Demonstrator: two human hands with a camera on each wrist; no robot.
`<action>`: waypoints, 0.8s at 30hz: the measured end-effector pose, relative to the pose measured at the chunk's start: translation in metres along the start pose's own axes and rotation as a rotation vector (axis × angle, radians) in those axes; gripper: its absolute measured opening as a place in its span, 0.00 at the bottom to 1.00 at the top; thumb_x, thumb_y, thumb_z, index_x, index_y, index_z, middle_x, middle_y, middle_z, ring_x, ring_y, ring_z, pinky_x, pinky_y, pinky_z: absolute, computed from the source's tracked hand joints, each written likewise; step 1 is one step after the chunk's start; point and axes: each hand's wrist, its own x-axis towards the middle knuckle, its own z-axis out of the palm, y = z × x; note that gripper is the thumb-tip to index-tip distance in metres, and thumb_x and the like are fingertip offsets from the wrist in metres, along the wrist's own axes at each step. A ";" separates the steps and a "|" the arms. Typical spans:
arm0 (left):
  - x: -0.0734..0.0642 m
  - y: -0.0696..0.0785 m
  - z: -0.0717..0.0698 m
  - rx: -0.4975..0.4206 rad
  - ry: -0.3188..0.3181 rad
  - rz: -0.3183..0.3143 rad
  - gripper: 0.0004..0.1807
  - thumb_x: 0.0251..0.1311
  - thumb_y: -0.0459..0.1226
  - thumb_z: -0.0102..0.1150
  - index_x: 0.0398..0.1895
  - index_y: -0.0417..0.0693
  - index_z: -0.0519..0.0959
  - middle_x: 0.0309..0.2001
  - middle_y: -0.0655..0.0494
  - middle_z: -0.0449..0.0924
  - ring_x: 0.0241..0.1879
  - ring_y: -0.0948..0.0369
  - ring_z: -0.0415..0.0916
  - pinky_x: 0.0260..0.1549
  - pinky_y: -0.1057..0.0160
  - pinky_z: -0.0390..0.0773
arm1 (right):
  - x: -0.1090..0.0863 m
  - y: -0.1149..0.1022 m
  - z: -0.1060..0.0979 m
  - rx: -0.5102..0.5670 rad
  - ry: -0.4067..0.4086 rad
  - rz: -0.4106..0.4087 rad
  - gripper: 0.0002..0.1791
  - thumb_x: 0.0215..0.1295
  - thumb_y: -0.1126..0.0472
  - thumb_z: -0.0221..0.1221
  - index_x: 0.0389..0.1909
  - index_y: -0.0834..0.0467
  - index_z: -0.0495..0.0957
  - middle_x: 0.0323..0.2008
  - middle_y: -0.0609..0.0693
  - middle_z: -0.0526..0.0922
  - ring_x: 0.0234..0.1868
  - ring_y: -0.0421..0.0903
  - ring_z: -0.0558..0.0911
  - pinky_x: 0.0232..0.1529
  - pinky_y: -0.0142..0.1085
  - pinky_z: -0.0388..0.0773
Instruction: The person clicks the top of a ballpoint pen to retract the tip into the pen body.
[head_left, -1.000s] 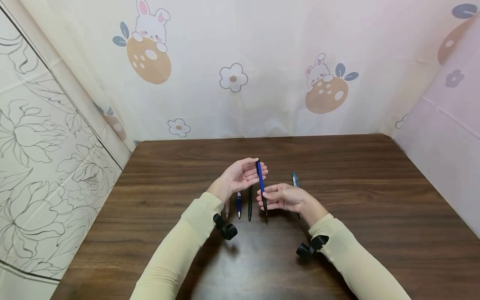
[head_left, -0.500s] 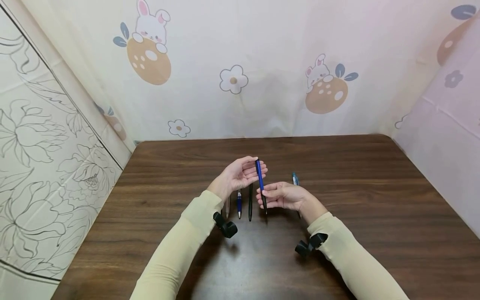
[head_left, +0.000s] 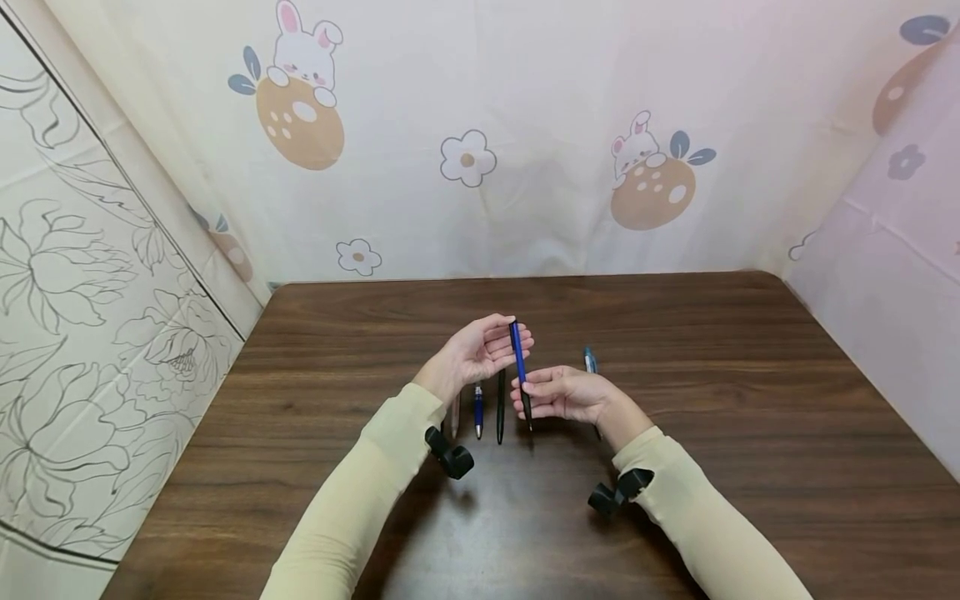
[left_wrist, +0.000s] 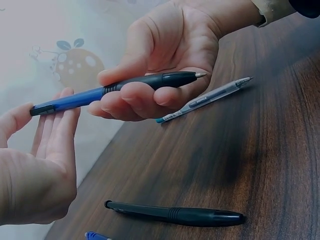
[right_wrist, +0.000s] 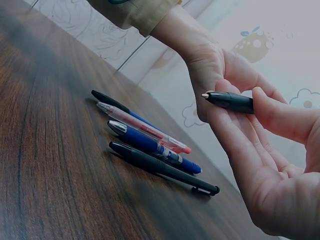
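Observation:
A blue pen (head_left: 518,346) with a black grip is held up between the two hands, tilted, over the table. My right hand (head_left: 570,395) pinches its black grip (left_wrist: 150,82) between thumb and fingers. At the pen's top end is my left hand (head_left: 483,350), its thumb (left_wrist: 17,120) on the end and its fingers stretched behind the barrel. The metal point sticks out of the grip, as the left wrist view shows. Below, a black pen (right_wrist: 160,167) lies on the table, and a clear pen with a teal end (left_wrist: 205,100) lies beyond the right hand.
On the wooden table (head_left: 337,333), a dark blue pen (right_wrist: 142,142), a clear pen with a red end (right_wrist: 142,125) and a black-and-blue pen (right_wrist: 112,102) lie side by side near the black one. A patterned curtain (head_left: 540,208) hangs behind the table's far edge.
The right hand and the lower end of the blue pen have shifted very slightly left. Both hands keep the same hold, and the pens on the table stay put.

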 end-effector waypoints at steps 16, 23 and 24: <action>-0.002 -0.004 -0.003 0.008 0.001 0.018 0.16 0.64 0.40 0.57 0.48 0.38 0.80 0.65 0.41 0.71 0.63 0.50 0.73 0.65 0.55 0.72 | -0.002 0.004 0.001 0.019 0.012 0.000 0.08 0.70 0.68 0.52 0.42 0.58 0.79 0.35 0.48 0.87 0.40 0.41 0.86 0.48 0.36 0.84; -0.001 -0.006 -0.003 0.062 -0.015 0.024 0.22 0.65 0.44 0.58 0.55 0.37 0.77 0.64 0.40 0.72 0.63 0.49 0.73 0.65 0.54 0.72 | -0.004 0.008 0.000 0.024 0.015 0.008 0.11 0.71 0.70 0.47 0.42 0.58 0.79 0.36 0.49 0.86 0.41 0.41 0.86 0.50 0.36 0.84; -0.001 -0.007 -0.003 0.071 -0.020 0.022 0.23 0.65 0.44 0.57 0.56 0.37 0.76 0.65 0.40 0.71 0.63 0.49 0.72 0.65 0.54 0.72 | -0.005 0.009 0.000 0.023 0.018 0.014 0.11 0.72 0.70 0.47 0.42 0.58 0.79 0.36 0.48 0.86 0.41 0.41 0.86 0.51 0.37 0.84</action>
